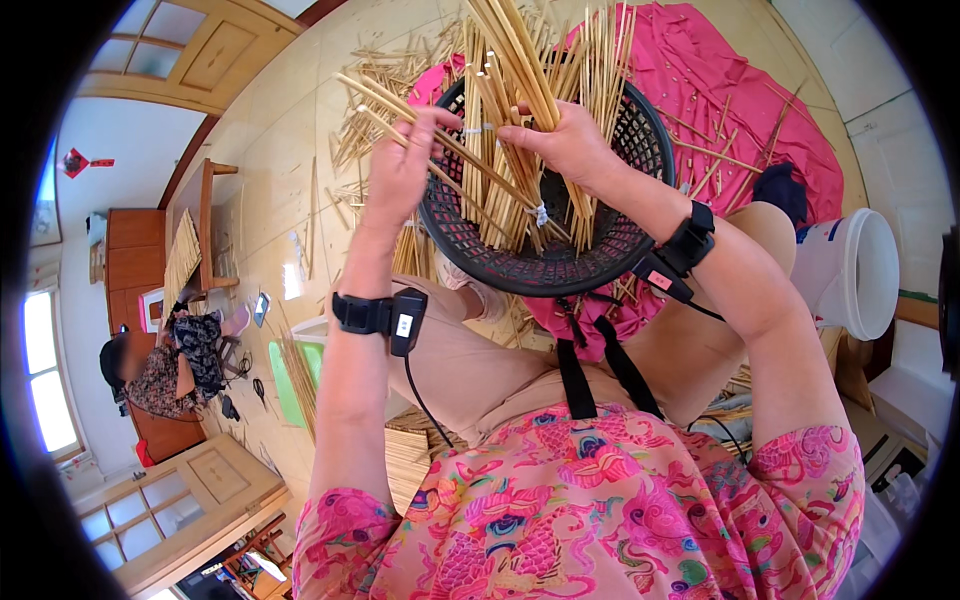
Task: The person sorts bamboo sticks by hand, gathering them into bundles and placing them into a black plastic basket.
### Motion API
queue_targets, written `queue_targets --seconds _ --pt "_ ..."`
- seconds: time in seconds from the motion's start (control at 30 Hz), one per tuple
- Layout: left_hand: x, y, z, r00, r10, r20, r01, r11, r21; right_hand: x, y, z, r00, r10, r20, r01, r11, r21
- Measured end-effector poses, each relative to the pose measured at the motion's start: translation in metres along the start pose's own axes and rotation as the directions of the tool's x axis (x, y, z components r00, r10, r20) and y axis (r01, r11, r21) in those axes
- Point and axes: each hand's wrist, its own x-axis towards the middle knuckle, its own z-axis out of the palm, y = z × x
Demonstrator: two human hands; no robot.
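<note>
Above the black mesh basket, both hands work a bundle of thin bamboo sticks; the left hand closes its fingers around a few sticks slanting out over the basket's left rim, while the right hand clamps the main upright sheaf, thumb pressed across it. The step seems best done by holding the sheaf firm with the right hand and feeding sticks in parallel, ends level, so none cross or slip under the white ties. Both forearms rise from below the basket, wrists bent inward, each bearing a black wrist strap. The basket rests on the lap, over a pink cloth; loose sticks litter the floor beyond its far rim; a white bucket stands right of the basket.
</note>
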Motion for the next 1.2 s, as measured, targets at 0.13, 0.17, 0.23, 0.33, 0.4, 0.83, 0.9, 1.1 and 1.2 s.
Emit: queue_targets --seconds 0.13,0.17,0.23,0.33,0.4,0.83,0.9,1.1,1.2 --pt "0.019 0.030 -0.031 0.982 0.177 -0.065 -0.172 0.981 0.086 0.000 0.003 -0.001 1.000 -0.001 0.002 0.001 0.997 -0.072" --pt "0.023 0.037 -0.036 0.975 0.210 -0.073 -0.206 0.977 0.049 -0.001 -0.001 -0.001 1.000 0.008 0.005 -0.008 0.997 -0.075" --pt "0.029 0.050 -0.045 0.968 0.235 -0.086 -0.239 0.970 -0.042 -0.002 -0.001 -0.001 1.000 -0.001 0.007 0.002 0.998 -0.066" --pt "0.034 0.070 -0.058 0.970 0.218 -0.104 -0.238 0.938 -0.254 0.000 0.003 -0.001 0.999 -0.036 0.007 0.036 0.999 -0.035" --pt "0.036 0.083 -0.069 0.952 0.253 -0.174 -0.296 0.906 -0.302 -0.001 0.003 0.000 1.000 -0.026 0.018 0.026 0.999 -0.018" --pt "0.024 0.167 -0.169 0.825 0.446 -0.348 -0.563 0.704 -0.433 0.003 0.012 0.000 1.000 -0.013 0.009 0.013 1.000 -0.001" --pt "0.022 0.163 -0.154 0.700 0.417 -0.580 -0.644 0.720 -0.259 0.005 0.015 -0.002 1.000 -0.001 0.011 0.001 1.000 -0.007" --pt "0.037 0.130 -0.093 0.634 0.340 -0.695 -0.583 0.800 -0.141 0.005 0.015 -0.006 1.000 -0.015 0.004 0.016 1.000 -0.015" --pt "0.038 0.088 -0.064 0.822 0.236 -0.518 -0.453 0.823 -0.344 0.003 0.010 -0.002 0.999 -0.006 0.032 0.007 1.000 -0.025"
